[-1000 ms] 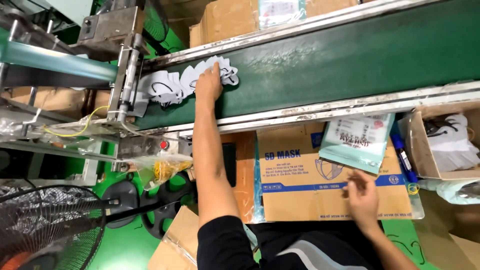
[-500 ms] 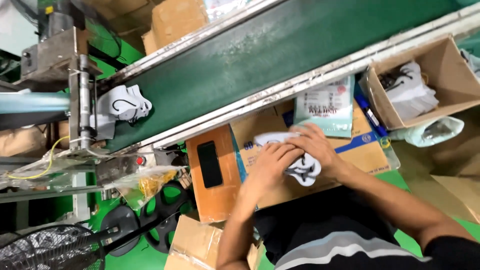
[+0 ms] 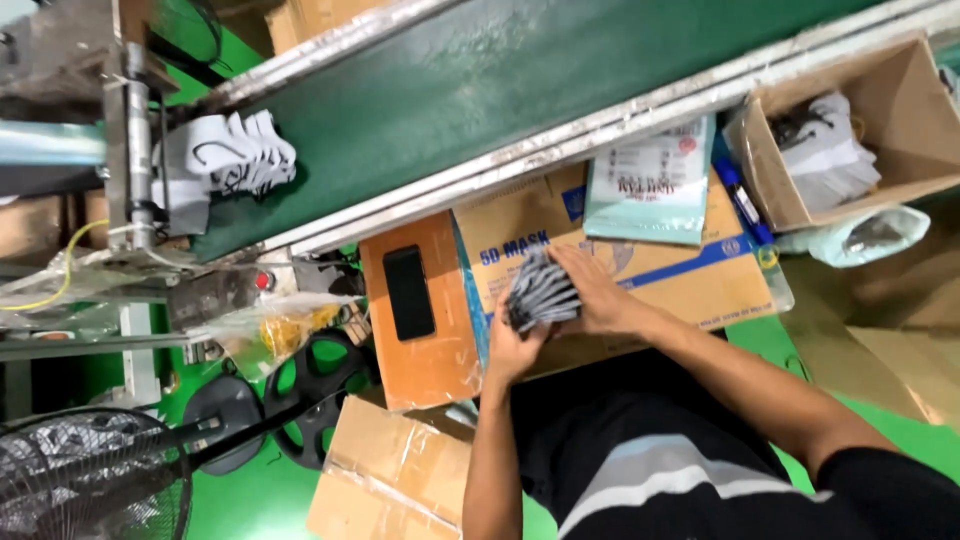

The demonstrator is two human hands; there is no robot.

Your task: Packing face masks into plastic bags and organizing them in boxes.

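Observation:
Both hands hold a stack of grey face masks over a flat cardboard box on my lap. My left hand grips the stack from below. My right hand clasps it from the right side. A pale green pouch lies on the box just beyond my right hand. More white masks are piled on the dark green conveyor belt where it leaves the machine at the left.
A black phone lies on an orange carton. An open cardboard box with masks stands at right, a blue marker beside it. A fan and black wheel parts sit on the green floor.
My left hand came off the belt and joined the right one over the box. The masks between my hands are now gathered into a tight stack.

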